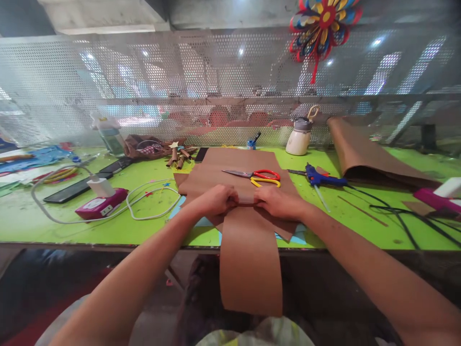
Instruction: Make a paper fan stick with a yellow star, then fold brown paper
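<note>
A long strip of brown paper (251,259) lies across the table's front edge, and its near end hangs down towards my lap. Where its far end is folded or rolled, my left hand (221,198) grips the left side with curled fingers. My right hand (272,201) pinches the right side of the same fold. Beneath lie larger brown paper sheets (230,161), with pale blue paper showing under their edges. Just beyond my hands, scissors (254,176) with one red and one yellow handle rest on the sheets, blades pointing left.
Right of the sheets lie a blue glue gun (324,178) with its black cable and a large folded brown sheet (374,154). A white bottle (299,137) stands behind. To the left are a magenta power socket (102,203), a white cable (133,214) and small paper rolls (178,156).
</note>
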A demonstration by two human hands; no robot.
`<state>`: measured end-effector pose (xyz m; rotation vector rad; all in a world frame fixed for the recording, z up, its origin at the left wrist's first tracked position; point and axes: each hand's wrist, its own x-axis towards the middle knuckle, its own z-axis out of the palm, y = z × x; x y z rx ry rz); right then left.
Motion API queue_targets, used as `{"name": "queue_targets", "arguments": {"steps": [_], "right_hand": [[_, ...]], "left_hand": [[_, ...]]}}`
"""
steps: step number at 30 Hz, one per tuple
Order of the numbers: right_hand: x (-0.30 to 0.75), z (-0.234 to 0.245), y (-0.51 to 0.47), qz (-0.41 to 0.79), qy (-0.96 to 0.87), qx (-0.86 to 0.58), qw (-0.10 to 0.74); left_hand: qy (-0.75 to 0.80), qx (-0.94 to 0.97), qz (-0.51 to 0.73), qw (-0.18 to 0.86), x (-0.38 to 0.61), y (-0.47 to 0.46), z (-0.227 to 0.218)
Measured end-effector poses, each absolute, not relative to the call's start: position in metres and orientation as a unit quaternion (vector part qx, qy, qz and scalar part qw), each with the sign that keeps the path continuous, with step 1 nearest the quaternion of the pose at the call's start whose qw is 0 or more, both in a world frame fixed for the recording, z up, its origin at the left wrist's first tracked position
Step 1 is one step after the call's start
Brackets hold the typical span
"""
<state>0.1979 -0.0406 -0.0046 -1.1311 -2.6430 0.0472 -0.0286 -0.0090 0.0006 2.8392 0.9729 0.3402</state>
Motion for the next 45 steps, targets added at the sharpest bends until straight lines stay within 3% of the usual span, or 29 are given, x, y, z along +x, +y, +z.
{"name": "queue_targets", "arguments": {"steps": [15,25,33,38,45], "right_hand": [[0.211,-0.001,-0.040,0.050,-0.913,-0.395,0.093],[0.203,0.002,-0.048,0.000,-0.905,-0.419,0.079],[0.188,0.000,-0.054,-0.059,-0.905,-0.404,0.119],[0.185,0.003,-0.057,-0.114,-0.909,-0.374,0.147],[0.177,0.010,-0.070,-0.130,-0.908,-0.352,0.188]], "left_hand": [[0.352,0.931,0.051,0.089,-0.034,-0.017,0.017],[0.362,0.929,0.022,0.072,-0.033,-0.021,0.021],[0.357,0.931,0.080,0.019,-0.029,-0.019,0.013],[0.344,0.924,0.138,0.097,-0.031,-0.024,0.018],[0.305,0.912,0.118,0.248,-0.032,-0.026,0.029]]}}
